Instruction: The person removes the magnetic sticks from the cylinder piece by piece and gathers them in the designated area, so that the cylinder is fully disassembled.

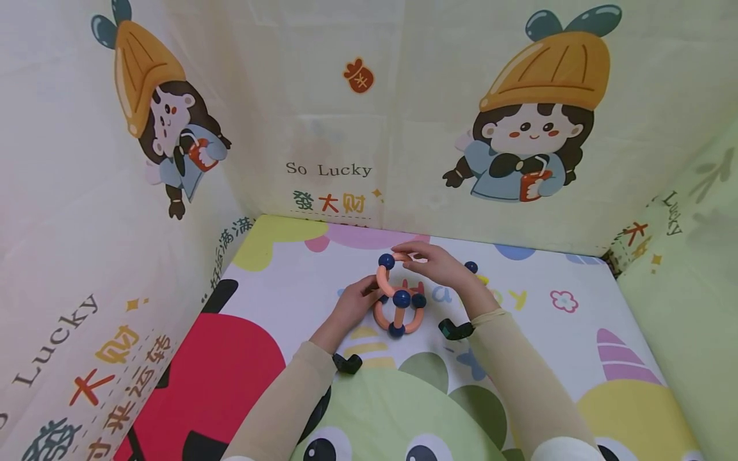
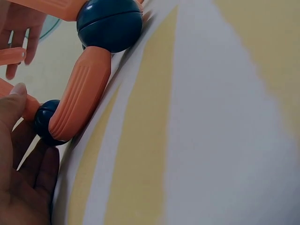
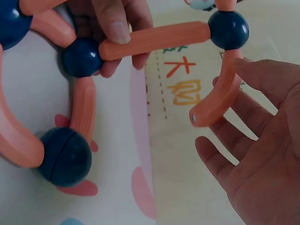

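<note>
A toy frame of peach-orange rods and navy balls stands on the printed mat in the head view. At its left side, my left hand grips it low down. In the right wrist view, the left thumb and fingers pinch a straight orange rod beside a navy ball. My right hand is at the top of the frame. Between its thumb and fingers is a curved orange rod, whose upper end meets another navy ball; its lower end is free.
Another navy ball lies on the mat behind the right forearm. Dark wrist devices sit at both wrists. Printed cloth walls rise behind and at both sides of the mat.
</note>
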`<state>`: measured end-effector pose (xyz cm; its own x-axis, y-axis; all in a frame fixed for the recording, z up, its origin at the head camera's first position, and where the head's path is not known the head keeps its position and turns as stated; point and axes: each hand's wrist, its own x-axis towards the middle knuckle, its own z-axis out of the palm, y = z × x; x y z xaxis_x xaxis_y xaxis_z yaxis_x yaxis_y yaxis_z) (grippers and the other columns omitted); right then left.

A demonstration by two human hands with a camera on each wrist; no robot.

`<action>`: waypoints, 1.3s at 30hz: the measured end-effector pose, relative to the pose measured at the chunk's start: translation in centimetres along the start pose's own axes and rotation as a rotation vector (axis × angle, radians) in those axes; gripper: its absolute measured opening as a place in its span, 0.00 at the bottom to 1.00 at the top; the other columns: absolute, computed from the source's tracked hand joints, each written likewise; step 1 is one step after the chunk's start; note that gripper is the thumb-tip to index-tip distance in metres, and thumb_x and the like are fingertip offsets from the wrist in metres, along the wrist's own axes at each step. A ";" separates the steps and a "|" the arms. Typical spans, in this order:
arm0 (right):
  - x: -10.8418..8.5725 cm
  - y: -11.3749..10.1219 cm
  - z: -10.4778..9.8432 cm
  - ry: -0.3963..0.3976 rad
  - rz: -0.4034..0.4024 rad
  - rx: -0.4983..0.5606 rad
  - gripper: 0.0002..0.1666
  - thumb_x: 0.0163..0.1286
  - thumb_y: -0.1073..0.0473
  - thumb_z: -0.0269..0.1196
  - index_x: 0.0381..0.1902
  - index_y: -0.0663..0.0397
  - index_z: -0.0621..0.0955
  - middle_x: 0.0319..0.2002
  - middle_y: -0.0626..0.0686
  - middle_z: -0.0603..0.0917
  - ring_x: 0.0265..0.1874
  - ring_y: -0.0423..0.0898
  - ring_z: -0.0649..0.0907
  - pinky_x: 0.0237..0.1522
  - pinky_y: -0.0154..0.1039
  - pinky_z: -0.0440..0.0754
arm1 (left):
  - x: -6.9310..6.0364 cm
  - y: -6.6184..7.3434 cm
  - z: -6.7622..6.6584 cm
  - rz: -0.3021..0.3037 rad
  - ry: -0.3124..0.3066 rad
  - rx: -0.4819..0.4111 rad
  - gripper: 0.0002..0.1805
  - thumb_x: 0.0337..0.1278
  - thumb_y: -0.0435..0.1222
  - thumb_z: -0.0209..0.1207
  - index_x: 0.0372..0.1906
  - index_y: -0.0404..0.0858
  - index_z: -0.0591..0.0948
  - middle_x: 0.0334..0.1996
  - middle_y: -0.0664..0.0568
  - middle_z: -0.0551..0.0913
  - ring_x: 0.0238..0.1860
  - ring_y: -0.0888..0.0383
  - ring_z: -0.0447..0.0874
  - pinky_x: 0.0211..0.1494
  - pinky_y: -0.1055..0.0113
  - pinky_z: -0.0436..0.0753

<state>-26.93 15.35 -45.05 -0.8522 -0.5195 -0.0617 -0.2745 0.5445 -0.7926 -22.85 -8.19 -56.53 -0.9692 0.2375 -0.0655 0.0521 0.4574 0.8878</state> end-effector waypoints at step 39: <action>1.0 0.0 1.2 0.030 -0.060 -0.012 0.14 0.75 0.46 0.57 0.55 0.32 0.80 0.49 0.42 0.82 0.45 0.46 0.79 0.52 0.44 0.79 | -0.3 0.3 -0.2 -0.018 0.000 -0.021 0.23 0.62 0.64 0.54 0.60 0.69 0.76 0.57 0.63 0.83 0.64 0.55 0.78 0.66 0.51 0.76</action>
<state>-27.27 14.03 -45.81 -0.8469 -0.5317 0.0039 -0.3307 0.5210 -0.7869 -22.65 -8.33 -56.18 -0.9699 0.2294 -0.0820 0.0293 0.4439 0.8956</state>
